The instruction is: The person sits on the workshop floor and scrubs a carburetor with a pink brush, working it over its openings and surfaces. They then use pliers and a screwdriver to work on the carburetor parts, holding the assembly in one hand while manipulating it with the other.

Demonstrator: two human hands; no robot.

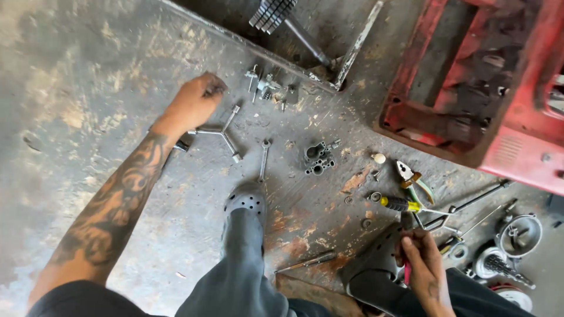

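Grey trouser legs [235,282] and two dark perforated clogs fill the bottom of the view, the left clog [247,202] planted on the stained concrete floor [88,70] with its toe pointing up the frame. Beside the right knee, the right hand [424,267] is curled shut around a slim red-handled tool [406,271]; its handle runs nearly straight up and down the frame, and only a short red length shows below the fingers, so what kind of tool it is cannot be told.

Far out to the left, the tattooed left arm stretches away from the body, and the left hand [197,100] is closed in a loose fist with its knuckles on the floor. Whether it grips anything small is hidden by the fingers. Just beside it lies a three-arm socket wrench [218,132], bare grey metal, one arm reaching up towards the hand, one down to the right, one left towards the wrist. A combination spanner [264,158] lies upright in the frame near the clog toe.

Further right sit a small grey cast part [317,158], yellow-handled pliers [405,202] and a long black bar [476,202]. A red machine housing [482,88] stands at upper right.
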